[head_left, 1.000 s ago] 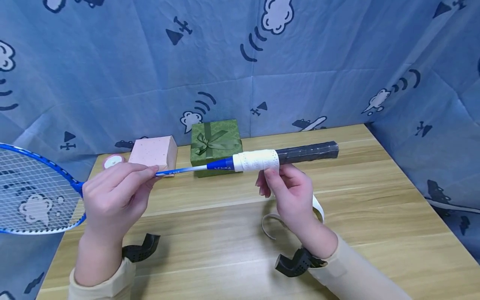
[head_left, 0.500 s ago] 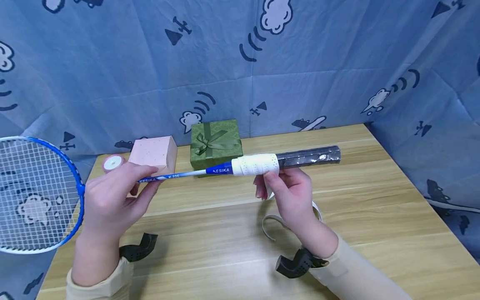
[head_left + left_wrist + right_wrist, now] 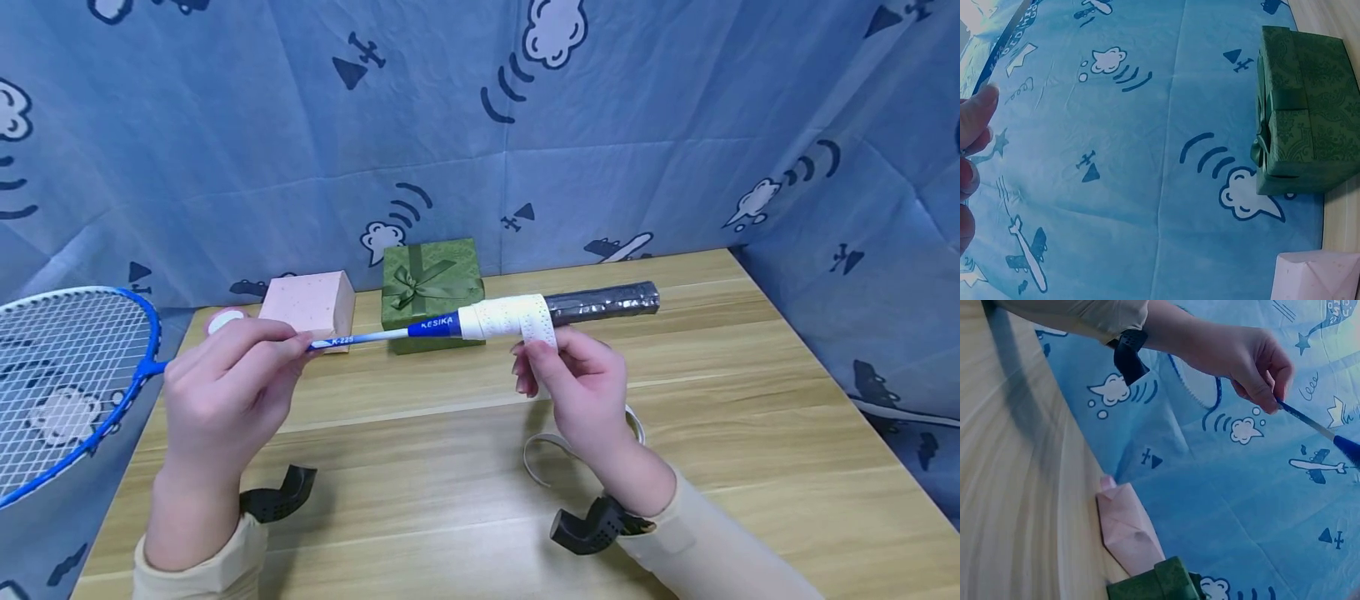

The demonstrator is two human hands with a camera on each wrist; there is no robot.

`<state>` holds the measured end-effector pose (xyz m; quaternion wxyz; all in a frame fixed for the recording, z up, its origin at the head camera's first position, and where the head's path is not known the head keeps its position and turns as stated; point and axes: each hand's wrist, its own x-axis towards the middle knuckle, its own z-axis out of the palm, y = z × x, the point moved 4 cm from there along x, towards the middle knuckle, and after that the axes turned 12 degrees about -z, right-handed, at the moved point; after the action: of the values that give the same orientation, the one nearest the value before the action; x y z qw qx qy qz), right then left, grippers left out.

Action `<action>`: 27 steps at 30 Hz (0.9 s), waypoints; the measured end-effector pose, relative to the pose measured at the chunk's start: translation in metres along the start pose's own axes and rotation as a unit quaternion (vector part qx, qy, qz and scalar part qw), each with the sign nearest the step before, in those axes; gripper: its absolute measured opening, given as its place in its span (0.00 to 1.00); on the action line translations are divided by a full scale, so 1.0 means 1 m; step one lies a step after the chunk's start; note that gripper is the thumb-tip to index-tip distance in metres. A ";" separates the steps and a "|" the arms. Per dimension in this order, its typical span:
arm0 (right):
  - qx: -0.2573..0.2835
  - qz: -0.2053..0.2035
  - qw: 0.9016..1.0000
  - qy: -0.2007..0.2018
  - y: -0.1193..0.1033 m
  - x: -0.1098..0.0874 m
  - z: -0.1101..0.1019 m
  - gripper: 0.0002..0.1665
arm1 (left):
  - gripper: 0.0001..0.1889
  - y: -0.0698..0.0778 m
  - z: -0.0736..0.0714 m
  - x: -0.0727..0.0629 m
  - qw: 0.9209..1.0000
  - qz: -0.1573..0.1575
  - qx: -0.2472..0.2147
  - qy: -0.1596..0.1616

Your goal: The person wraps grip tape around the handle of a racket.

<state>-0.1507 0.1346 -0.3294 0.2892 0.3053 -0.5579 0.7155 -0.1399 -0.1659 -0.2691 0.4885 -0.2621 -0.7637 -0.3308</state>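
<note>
A blue and white badminton racket (image 3: 435, 326) is held sideways above the table, its strung head at the far left. My left hand (image 3: 228, 400) pinches the thin shaft between thumb and fingers; the right wrist view shows this left hand (image 3: 1244, 362) too. White perforated grip tape (image 3: 498, 317) covers the handle's inner half, while the outer half (image 3: 607, 303) is bare black. Just below the handle, my right hand (image 3: 581, 392) pinches the tape where it comes off the wrap. The tape's loose tail (image 3: 536, 467) curls down behind the right wrist.
At the back of the wooden table (image 3: 420, 517) stand a green gift box (image 3: 457, 271) with a bow and a pink box (image 3: 303, 302). A small pink and white roll (image 3: 225, 319) sits left of them. Blue printed cloth (image 3: 637, 125) hangs behind.
The racket has turned about its shaft, tilting its head and showing the lettering differently. A strip of tape now shows stretched between handle and right hand. Both hands stay nearly in place.
</note>
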 end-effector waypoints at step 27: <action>-0.008 -0.027 1.000 0.010 0.002 -0.002 0.001 0.19 | 0.21 -0.007 0.001 0.001 0.995 -0.008 0.006 -0.098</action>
<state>-0.1506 0.1328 -0.3315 0.3170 0.3105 -0.5523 0.7057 -0.1462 -0.1691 -0.2698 0.4102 -0.2840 -0.8118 -0.3034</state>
